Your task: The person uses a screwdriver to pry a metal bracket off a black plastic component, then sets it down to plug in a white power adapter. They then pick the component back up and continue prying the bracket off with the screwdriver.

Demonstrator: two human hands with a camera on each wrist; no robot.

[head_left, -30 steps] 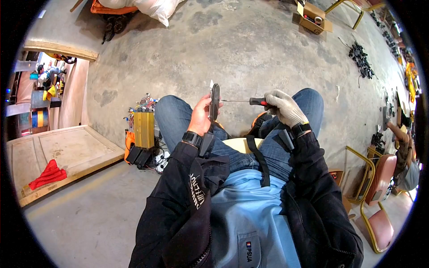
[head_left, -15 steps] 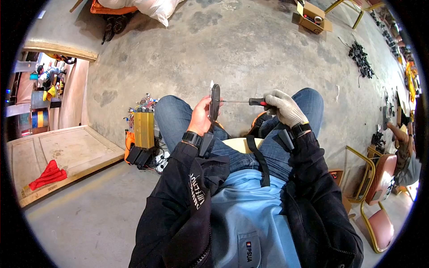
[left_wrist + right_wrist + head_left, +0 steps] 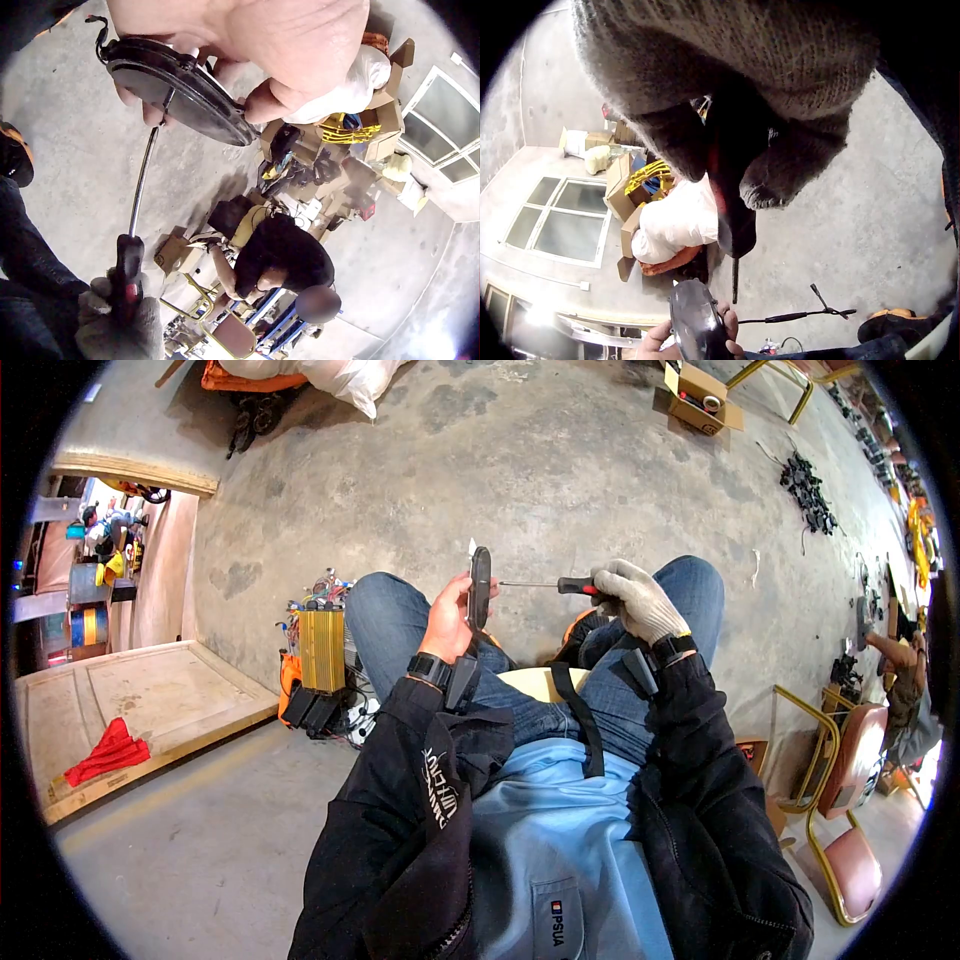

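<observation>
My bare left hand (image 3: pixel 447 622) holds a flat, round black casing (image 3: pixel 481 590) by its edge, standing it nearly on edge above my lap. In the left wrist view its dark, smooth face (image 3: pixel 176 97) shows, with a short black cable at one end. My right hand (image 3: pixel 638 600), in a grey knit glove, grips a screwdriver (image 3: pixel 577 586) by its black and red handle. The thin metal shaft (image 3: pixel 144 184) points at the casing, its tip right at the face in the left wrist view. Glove fingers (image 3: pixel 769 180) wrap the handle in the right wrist view.
A gold finned metal box (image 3: pixel 322 650) with wires stands beside my left knee. A red cloth (image 3: pixel 108 750) lies on a wooden panel (image 3: pixel 200 670). Farther off are a cardboard box (image 3: pixel 700 415), a heap of black parts (image 3: pixel 808 495) and a chair (image 3: pixel 858 760).
Both hands stay nearly in place. The screwdriver handle's red marking shows differently, so the handle has turned a little. The casing shifts very slightly.
</observation>
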